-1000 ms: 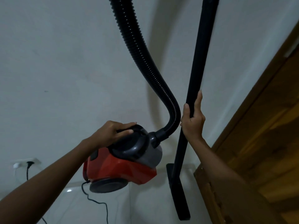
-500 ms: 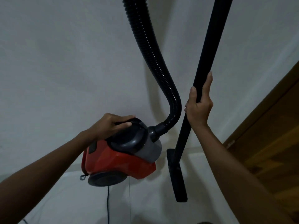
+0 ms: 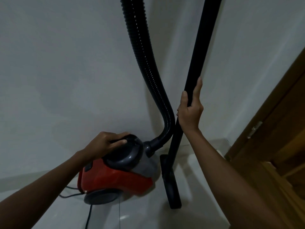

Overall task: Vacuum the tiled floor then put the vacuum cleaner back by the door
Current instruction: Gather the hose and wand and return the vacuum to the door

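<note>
The red and grey canister vacuum cleaner (image 3: 115, 176) sits low over the white tiled floor (image 3: 148, 217), close to the wall. My left hand (image 3: 107, 143) grips the dark handle on top of it. A black ribbed hose (image 3: 148, 66) rises from its front and leaves the frame at the top. My right hand (image 3: 190, 111) is closed around the black wand (image 3: 200, 47), which stands nearly upright. The flat floor head (image 3: 170, 184) at the wand's end rests on the tiles to the right of the canister.
A white wall (image 3: 66, 71) fills the background. A wooden door (image 3: 283, 138) with a metal latch stands at the right edge. The black power cord (image 3: 87, 217) trails from the canister's rear across the floor toward me.
The canister and floor head have come lower, closer to the floor and wall. My right hand sits higher on the wand. The wall socket seen a second ago has left the view.
</note>
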